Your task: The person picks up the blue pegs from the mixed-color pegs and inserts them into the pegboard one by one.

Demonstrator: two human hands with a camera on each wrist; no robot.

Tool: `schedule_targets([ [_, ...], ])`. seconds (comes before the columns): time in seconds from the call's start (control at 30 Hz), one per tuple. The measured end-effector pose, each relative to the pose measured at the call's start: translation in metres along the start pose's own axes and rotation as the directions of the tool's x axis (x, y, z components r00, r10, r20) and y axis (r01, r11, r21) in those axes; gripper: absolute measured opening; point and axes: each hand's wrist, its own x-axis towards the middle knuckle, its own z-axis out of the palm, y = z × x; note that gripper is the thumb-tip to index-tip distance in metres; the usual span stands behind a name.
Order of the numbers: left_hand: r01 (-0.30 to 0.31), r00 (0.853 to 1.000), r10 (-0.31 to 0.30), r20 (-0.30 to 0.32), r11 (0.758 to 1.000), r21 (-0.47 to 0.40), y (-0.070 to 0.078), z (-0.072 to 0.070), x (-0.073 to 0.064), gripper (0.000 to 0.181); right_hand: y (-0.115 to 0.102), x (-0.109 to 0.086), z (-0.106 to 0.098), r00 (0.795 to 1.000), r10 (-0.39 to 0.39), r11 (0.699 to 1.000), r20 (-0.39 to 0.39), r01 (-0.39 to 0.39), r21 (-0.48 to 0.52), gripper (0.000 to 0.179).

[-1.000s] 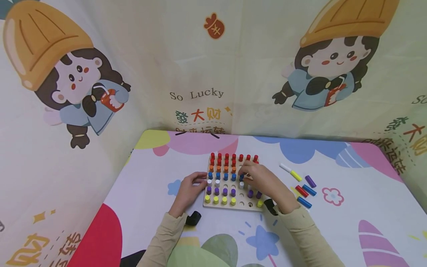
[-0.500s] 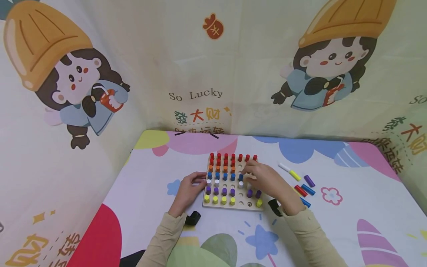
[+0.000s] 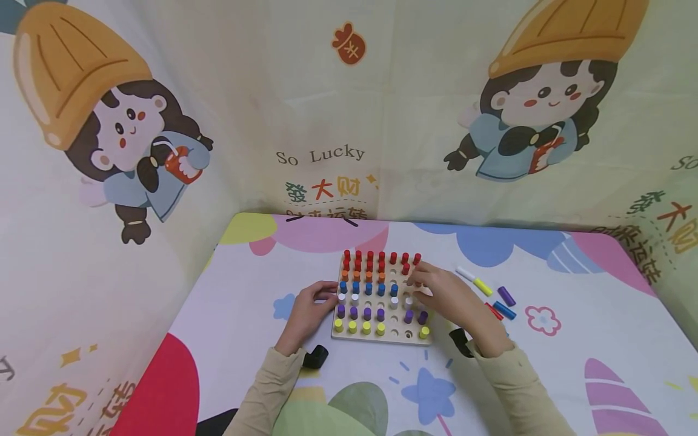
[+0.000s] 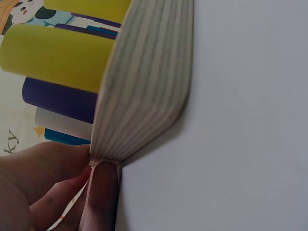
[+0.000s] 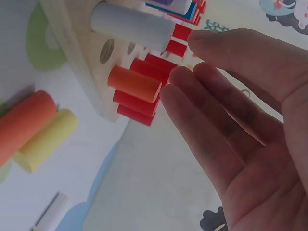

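A wooden pegboard (image 3: pixel 382 339) lies on the table, with rows of red, orange, blue, white, purple and yellow pegs standing in it. At its left edge my left hand (image 3: pixel 309 315) grips the board; the left wrist view has the thumb on the upper edge and a finger along the layered side. My right hand (image 3: pixel 449 293) hovers over the board's right side, fingers extended and thumb apart. In the right wrist view its fingertips are right at the top of an orange peg (image 5: pixel 134 84), beside a white peg (image 5: pixel 132 26). Nothing shows between thumb and fingers.
Loose pegs lie right of the board: a white peg (image 3: pixel 465 272), a yellow peg (image 3: pixel 482 286), a purple peg (image 3: pixel 506 295), a blue peg (image 3: pixel 504 309) and a red peg (image 3: pixel 493 310). A printed cloth wall (image 3: pixel 414 181) rises behind the table.
My right hand has shifted right across the board, uncovering a red peg in the second row and a white peg lower down. The left hand stays at the board's edge.
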Motion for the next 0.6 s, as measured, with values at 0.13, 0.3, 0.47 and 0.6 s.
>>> schedule_targets([
  [0.13,-0.013,1.000,0.013,-0.004,1.000,0.003,-0.002,0.000,0.001,0.030,0.004,-0.004,-0.001,1.000,-0.003,1.000,-0.004,0.003,-0.003,0.021],
  [0.3,-0.025,1.000,0.025,-0.008,1.000,0.001,-0.003,0.000,0.001,0.030,0.009,-0.010,-0.002,1.000,0.011,1.000,-0.013,-0.011,-0.008,0.023],
  [0.47,-0.015,1.000,0.015,-0.002,1.000,-0.005,-0.002,0.001,0.001,0.031,0.013,-0.016,-0.004,1.000,0.012,0.999,-0.026,-0.013,-0.038,0.024],
  [0.6,-0.015,1.000,0.015,-0.002,1.000,-0.004,-0.002,0.001,0.001,0.031,0.016,-0.021,-0.004,0.998,-0.024,0.998,-0.057,0.021,-0.059,0.023],
])
